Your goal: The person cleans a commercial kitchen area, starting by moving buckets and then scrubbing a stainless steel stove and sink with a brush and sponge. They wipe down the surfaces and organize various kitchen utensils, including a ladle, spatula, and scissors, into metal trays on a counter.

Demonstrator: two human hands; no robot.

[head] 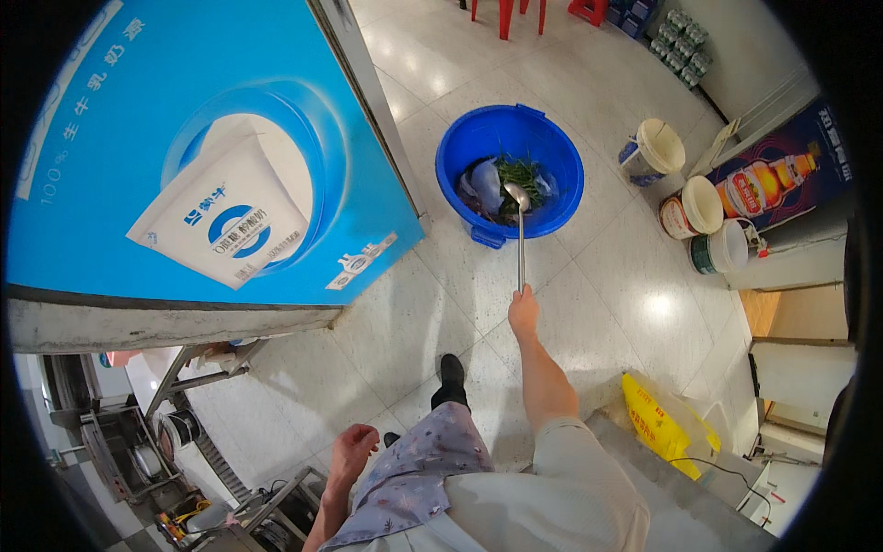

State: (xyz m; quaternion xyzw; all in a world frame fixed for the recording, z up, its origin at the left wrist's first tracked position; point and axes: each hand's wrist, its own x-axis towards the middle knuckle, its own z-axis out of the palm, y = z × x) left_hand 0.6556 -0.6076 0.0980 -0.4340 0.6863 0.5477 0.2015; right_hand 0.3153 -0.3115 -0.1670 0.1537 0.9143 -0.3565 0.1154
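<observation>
My right hand [524, 310] is closed round the handle of a metal ladle [521, 238], held out in front of me. The ladle's bowl lies over the open top of a blue plastic bin [566, 138], whether touching the contents I cannot tell. Inside the bin are green stalks or leaves [521, 172], a pale plastic bag [486, 186] and darker scraps. Low beside my patterned apron [428, 462], my left hand [355, 448] hangs with its fingers curled and holds nothing visible.
A blue printed panel [276, 41] rises at left. Several buckets [703, 203] line the right wall. A yellow bag [652, 421] lies by a grey surface at lower right. Red stool legs [506, 21] and wrapped bottles [679, 45] are farther off. Metal racks [124, 448] stand at lower left.
</observation>
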